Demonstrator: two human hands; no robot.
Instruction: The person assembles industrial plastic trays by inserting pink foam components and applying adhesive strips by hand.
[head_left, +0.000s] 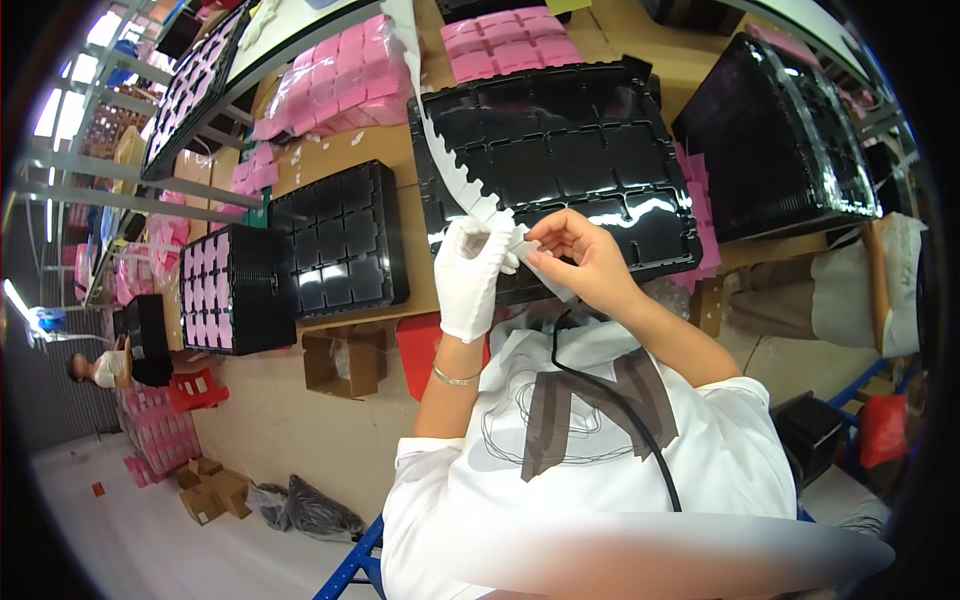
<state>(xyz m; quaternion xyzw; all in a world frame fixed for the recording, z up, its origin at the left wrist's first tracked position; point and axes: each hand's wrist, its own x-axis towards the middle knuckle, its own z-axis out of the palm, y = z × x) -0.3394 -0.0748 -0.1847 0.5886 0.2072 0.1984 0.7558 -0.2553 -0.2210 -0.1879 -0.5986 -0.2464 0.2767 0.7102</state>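
My left hand [468,272], in a white glove, is closed round a long white strip [448,165] with a notched, tabbed edge. The strip hangs in a curve from the top of the view down to this hand. Bare, my right hand [585,262] meets the left one and pinches the strip's lower end between thumb and fingers. Exactly what lies between those fingertips is too small to tell. Just beyond both hands, black plastic trays [560,140] with rectangular compartments lie on the table, their tops shiny.
Another black tray stack [335,240] stands at left, beside one with pink pieces [205,290]. Bagged pink blocks [345,75] lie behind. At right rises a tall black tray stack [770,140], near another person's arm [878,280]. An open cardboard box [340,362] sits below the table edge.
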